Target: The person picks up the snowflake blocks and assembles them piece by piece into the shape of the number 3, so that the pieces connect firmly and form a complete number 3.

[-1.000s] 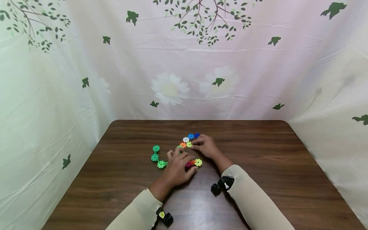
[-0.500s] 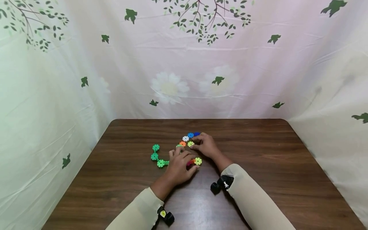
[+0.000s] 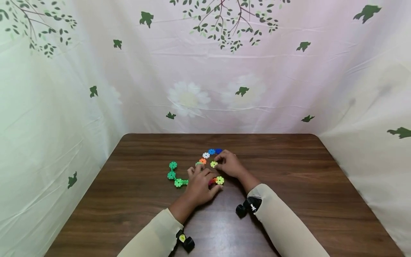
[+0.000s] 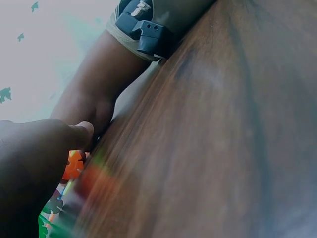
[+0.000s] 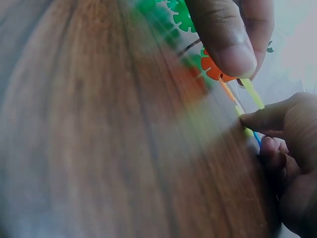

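Notched plastic flower discs are linked into a chain on the table. Its green discs (image 3: 178, 182) curve away at the left. Over the middle of it lies my left hand (image 3: 199, 185), hiding several discs; its thumb and finger pinch the end near a yellow disc (image 3: 219, 180) and an orange disc (image 5: 213, 67). My right hand (image 3: 230, 163) pinches another yellow disc (image 3: 214, 164) between thumb and fingertip, apart from the orange disc (image 3: 202, 161). A white disc (image 3: 206, 155), a light blue disc (image 3: 211, 151) and a dark blue disc (image 3: 218, 151) run beyond, close to my right fingers.
The brown wooden table (image 3: 305, 185) extends around both hands. A printed cloth (image 3: 212, 71) hangs behind it and along both sides. Each sleeve cuff carries a black strapped device, like the right one (image 3: 248, 207).
My right hand has drawn the yellow disc slightly toward me and to the right, widening its gap from the orange disc. The left hand has barely moved.
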Demonstrator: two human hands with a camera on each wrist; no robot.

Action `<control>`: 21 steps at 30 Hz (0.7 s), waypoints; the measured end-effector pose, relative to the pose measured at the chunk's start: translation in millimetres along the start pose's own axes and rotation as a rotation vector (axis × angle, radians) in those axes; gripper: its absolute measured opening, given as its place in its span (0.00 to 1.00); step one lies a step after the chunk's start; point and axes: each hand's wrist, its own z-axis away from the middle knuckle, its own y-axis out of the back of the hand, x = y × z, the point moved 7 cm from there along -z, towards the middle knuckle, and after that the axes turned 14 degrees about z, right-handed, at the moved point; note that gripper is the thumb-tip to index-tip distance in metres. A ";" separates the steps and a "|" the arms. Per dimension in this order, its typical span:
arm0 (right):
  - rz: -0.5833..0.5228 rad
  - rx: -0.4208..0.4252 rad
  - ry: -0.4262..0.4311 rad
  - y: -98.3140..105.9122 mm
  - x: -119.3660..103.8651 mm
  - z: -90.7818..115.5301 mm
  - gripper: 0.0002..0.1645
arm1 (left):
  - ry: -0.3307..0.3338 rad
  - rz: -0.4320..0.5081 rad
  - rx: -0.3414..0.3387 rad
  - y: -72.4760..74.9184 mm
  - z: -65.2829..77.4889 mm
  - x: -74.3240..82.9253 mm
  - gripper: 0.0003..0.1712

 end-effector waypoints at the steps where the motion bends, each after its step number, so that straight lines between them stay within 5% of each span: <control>1: -0.001 -0.006 0.003 0.3 -0.1 0.7 0.12 | 0.002 0.004 -0.003 -0.5 -0.1 -0.3 0.27; 15: 0.009 -0.053 0.008 4.1 1.2 7.5 0.09 | -0.013 -0.016 0.013 -2.9 -2.9 0.4 0.26; 21: 0.035 -0.091 0.020 5.3 -2.4 13.0 0.16 | -0.033 -0.038 0.038 -4.0 -3.1 2.7 0.24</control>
